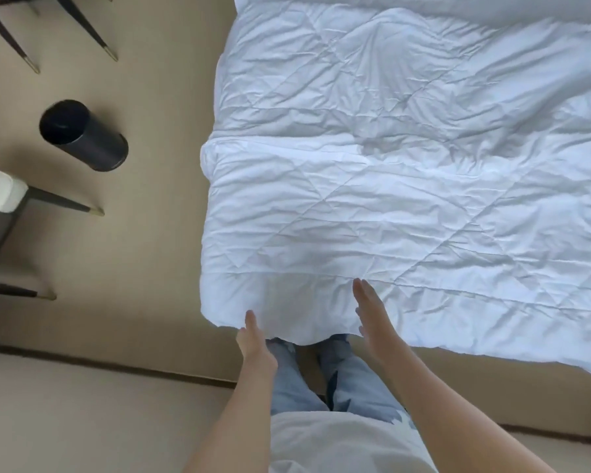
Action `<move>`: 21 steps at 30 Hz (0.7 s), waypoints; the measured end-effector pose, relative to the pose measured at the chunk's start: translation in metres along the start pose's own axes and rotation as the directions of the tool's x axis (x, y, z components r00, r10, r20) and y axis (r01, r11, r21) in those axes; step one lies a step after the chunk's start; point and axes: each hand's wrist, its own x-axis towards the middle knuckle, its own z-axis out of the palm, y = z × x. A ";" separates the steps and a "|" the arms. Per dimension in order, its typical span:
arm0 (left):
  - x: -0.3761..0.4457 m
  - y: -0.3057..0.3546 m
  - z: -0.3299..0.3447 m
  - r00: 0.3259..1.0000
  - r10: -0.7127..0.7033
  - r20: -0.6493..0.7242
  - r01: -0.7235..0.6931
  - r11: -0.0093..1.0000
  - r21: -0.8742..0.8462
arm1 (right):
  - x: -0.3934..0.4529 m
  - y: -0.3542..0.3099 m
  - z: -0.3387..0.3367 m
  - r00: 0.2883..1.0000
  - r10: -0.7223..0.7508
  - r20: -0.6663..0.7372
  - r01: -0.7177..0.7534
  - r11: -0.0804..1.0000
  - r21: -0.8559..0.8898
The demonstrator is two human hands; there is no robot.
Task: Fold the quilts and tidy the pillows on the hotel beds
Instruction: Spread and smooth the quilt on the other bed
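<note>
The white quilt [406, 186] is spread, creased, over the bed with its near left corner overhanging the edge, where the left hand [253, 339] and right hand [369, 312] are laid flat and unclenched, grasping nothing, so the fold seems unstarted and that corner must next be gripped.
</note>
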 end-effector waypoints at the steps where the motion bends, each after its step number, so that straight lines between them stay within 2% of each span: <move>1: -0.002 -0.004 -0.002 0.999 -0.037 -0.024 0.036 0.998 -0.050 | 0.001 0.005 0.003 0.999 0.043 0.016 -0.044 0.997 0.057; 4: 0.003 -0.011 -0.004 0.988 -0.139 -0.071 0.122 0.972 -0.201 | 0.005 0.025 0.020 0.980 0.174 0.092 -0.193 0.943 0.270; 6: 0.013 -0.014 -0.006 0.984 -0.176 -0.038 0.159 0.947 -0.280 | 0.006 0.042 0.032 0.960 0.238 0.144 -0.277 0.866 0.417; 8: 0.026 -0.014 -0.006 0.983 -0.179 0.028 0.178 0.933 -0.312 | 0.006 0.054 0.045 0.943 0.272 0.190 -0.331 0.806 0.490; 14: 0.053 -0.014 0.000 0.956 -0.186 0.229 0.269 0.867 -0.420 | 0.007 0.075 0.068 0.913 0.335 0.234 -0.407 0.704 0.582; 16: 0.054 -0.012 0.005 0.940 -0.170 0.295 0.276 0.887 -0.369 | 0.009 0.078 0.074 0.909 0.344 0.234 -0.415 0.698 0.584; 21: 0.050 0.012 0.021 0.945 -0.198 0.259 0.272 0.917 -0.292 | 0.022 0.084 0.104 0.890 0.407 0.208 -0.443 0.658 0.608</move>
